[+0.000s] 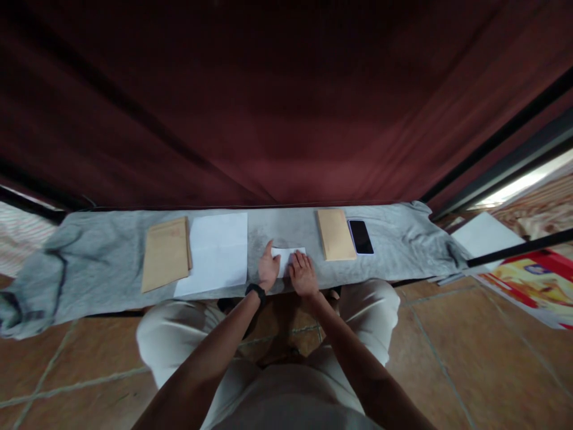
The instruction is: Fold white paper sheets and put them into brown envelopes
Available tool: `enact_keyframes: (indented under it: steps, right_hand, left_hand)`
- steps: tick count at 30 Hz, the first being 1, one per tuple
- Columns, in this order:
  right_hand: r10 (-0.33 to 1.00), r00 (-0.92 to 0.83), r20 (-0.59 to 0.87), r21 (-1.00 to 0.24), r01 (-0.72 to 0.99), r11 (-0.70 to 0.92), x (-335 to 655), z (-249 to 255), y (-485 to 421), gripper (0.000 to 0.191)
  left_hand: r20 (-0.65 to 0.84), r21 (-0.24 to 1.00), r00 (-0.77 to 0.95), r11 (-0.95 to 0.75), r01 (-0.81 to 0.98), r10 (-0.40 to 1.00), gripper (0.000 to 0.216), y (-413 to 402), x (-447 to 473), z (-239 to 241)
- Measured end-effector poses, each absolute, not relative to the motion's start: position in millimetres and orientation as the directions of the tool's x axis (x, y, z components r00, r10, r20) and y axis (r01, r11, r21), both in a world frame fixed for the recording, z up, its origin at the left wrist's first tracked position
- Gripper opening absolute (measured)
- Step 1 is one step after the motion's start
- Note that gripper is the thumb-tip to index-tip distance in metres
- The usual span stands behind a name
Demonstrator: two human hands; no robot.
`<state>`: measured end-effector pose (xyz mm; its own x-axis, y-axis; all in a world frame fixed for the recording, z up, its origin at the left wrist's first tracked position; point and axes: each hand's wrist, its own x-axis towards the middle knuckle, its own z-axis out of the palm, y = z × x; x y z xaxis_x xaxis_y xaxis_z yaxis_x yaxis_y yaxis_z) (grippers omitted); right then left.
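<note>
A small folded white paper [286, 255] lies on the grey cloth [98, 263] in front of me. My left hand [268, 269], with a black watch on its wrist, rests at the paper's left edge, fingers stretched out. My right hand [303, 275] lies flat on the paper's right part, fingers spread, pressing it down. Neither hand grips anything.
On the cloth lie a brown envelope [165, 254] and a large white sheet [217, 251] to the left, another brown envelope [335, 234] and a black phone [360, 236] to the right. A dark red curtain [286, 107] hangs behind. Tiled floor and a colourful printed sheet [532, 280] are at right.
</note>
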<state>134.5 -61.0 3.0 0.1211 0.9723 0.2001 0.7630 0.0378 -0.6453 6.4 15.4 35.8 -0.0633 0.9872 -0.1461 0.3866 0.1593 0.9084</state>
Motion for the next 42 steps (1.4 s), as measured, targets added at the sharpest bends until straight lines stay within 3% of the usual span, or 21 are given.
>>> enact_keyframes:
  steps: [3, 7, 10, 14, 23, 42]
  right_hand:
    - [0.972, 0.101, 0.214, -0.495, 0.869, 0.019, 130.2, -2.4, -60.6, 0.05]
    - [0.972, 0.074, 0.222, -0.308, 0.951, -0.002, 130.2, -6.7, -61.9, 0.05]
    - [0.977, 0.064, 0.204, -0.272, 0.962, -0.006, 133.0, -6.6, -59.2, 0.049]
    - [0.98, 0.082, 0.182, -0.258, 0.966, -0.033, 135.0, -5.4, -55.5, 0.05]
    - [0.959, 0.175, 0.223, -0.242, 0.963, -0.12, 129.8, -7.7, -56.2, 0.05]
    - [0.943, 0.171, 0.285, -0.157, 0.979, -0.131, 129.2, -13.2, -56.0, 0.05]
  left_hand:
    - [0.009, 0.839, -0.043, 0.016, 0.544, 0.999, 0.058, 12.7, 4.8, 31.9]
    - [0.227, 0.541, 0.223, -0.313, 0.78, 0.948, 0.045, 2.7, -0.8, 21.0]
    - [0.212, 0.348, 0.48, -0.525, 0.777, 0.851, 0.043, -8.1, -3.9, 10.6]
    - [0.131, 0.223, 0.533, -0.549, 0.805, 0.836, 0.049, -16.5, -6.2, 3.0]
    - [0.14, 0.126, 0.524, -0.54, 0.832, 0.84, 0.053, -18.7, -6.4, -1.5]
    - [0.209, 0.108, 0.571, -0.599, 0.793, 0.794, 0.058, -30.9, -28.6, -4.3]
